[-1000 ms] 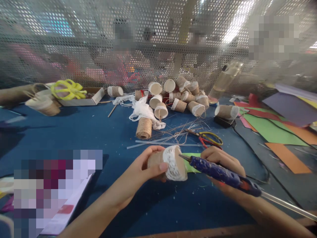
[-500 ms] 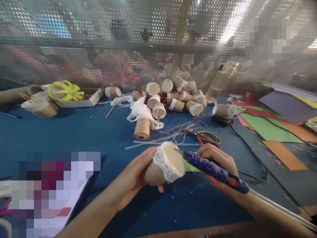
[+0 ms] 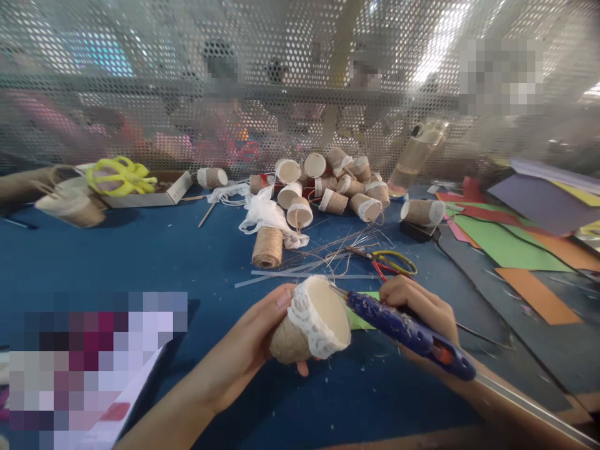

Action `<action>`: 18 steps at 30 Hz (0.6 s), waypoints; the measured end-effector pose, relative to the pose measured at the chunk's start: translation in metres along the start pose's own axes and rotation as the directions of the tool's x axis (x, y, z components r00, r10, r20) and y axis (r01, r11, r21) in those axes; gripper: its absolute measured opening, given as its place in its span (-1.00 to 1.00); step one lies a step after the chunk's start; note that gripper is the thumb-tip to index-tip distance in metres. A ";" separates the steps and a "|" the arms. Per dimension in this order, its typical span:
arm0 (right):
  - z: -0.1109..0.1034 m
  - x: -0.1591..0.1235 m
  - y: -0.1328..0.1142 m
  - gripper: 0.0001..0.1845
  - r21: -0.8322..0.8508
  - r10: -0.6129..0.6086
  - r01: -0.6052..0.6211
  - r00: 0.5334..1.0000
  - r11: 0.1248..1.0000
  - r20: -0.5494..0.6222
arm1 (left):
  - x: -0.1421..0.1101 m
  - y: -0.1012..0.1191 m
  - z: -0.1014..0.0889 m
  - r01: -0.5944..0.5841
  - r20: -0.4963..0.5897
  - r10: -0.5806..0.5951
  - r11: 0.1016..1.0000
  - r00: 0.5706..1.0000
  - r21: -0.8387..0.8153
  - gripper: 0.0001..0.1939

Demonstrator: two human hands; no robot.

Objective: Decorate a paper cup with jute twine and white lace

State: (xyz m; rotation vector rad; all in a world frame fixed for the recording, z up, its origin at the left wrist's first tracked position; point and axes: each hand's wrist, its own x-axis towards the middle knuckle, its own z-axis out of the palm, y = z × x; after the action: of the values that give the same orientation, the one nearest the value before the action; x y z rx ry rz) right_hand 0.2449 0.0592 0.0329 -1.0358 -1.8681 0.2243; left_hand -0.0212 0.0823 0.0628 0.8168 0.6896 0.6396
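In my left hand [image 3: 265, 325] is a paper cup [image 3: 293, 337] wrapped in brown twine, with a band of white lace [image 3: 313, 322] round its rim. The cup lies tilted, its open mouth facing right. My right hand [image 3: 419, 306] grips a blue glue gun [image 3: 403, 322] with a clear glue stick [image 3: 529, 397] sticking out of its back end. The nozzle is at the upper edge of the cup's mouth, by the lace; whether it touches cannot be made out. Beneath the glue gun lies a light green piece [image 3: 363, 315], partly hidden.
Several twine-wrapped cups [image 3: 335, 200] are heaped at the back. Before them are a twine spool [image 3: 267, 247], white lace [image 3: 262, 209], scissors [image 3: 394, 262] and glue sticks [image 3: 267, 276]. Coloured paper [image 3: 501, 240] lies right, near a black cord [image 3: 469, 281]. A perforated metal screen [image 3: 290, 119] stands behind.
The cup and both hands sit slightly lower in view, and the cup's mouth faces a little more toward me. The glue gun's tip stays at the rim.
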 end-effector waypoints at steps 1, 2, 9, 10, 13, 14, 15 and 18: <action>-0.001 0.000 0.000 -0.72 -0.007 0.003 -0.003 1.000 1.000 0.001 | 0.000 0.000 0.000 0.006 -0.004 -0.006 1.000 1.000 0.006 -0.49; -0.002 0.001 -0.001 -0.72 -0.012 0.003 -0.003 1.000 1.000 0.005 | -0.001 0.000 0.000 0.012 -0.005 -0.012 1.000 1.000 0.011 -0.48; -0.003 0.003 -0.002 -0.72 -0.018 -0.026 0.027 0.999 0.999 0.032 | 0.001 -0.001 -0.001 0.034 -0.005 -0.034 0.999 0.999 0.029 -0.41; -0.003 0.003 -0.001 -0.71 -0.019 -0.025 0.026 0.999 0.999 0.029 | 0.001 -0.001 -0.001 0.036 -0.004 -0.036 0.999 0.999 0.030 -0.41; -0.002 0.002 0.000 -0.67 -0.021 -0.025 0.026 0.999 0.999 0.021 | 0.000 0.001 0.000 0.035 0.013 -0.035 0.999 0.999 0.011 -0.41; -0.002 0.002 0.001 -0.66 -0.017 -0.027 0.028 0.999 0.999 0.018 | 0.000 0.001 0.001 0.037 0.021 -0.037 0.999 0.999 0.007 -0.40; -0.002 0.002 0.001 -0.66 -0.012 -0.029 0.029 0.999 0.999 0.016 | -0.001 0.002 0.002 0.043 0.024 -0.043 0.999 0.999 0.006 -0.39; -0.002 0.001 0.003 -0.67 0.010 -0.024 0.024 1.000 1.000 0.007 | -0.002 0.004 0.005 0.064 0.021 -0.064 0.998 0.998 0.012 -0.39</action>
State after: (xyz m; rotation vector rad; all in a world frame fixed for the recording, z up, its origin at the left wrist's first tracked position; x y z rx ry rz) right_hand 0.2480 0.0613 0.0335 -1.0068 -1.8829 0.2226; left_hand -0.0197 0.0805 0.0695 0.8079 0.6974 0.5688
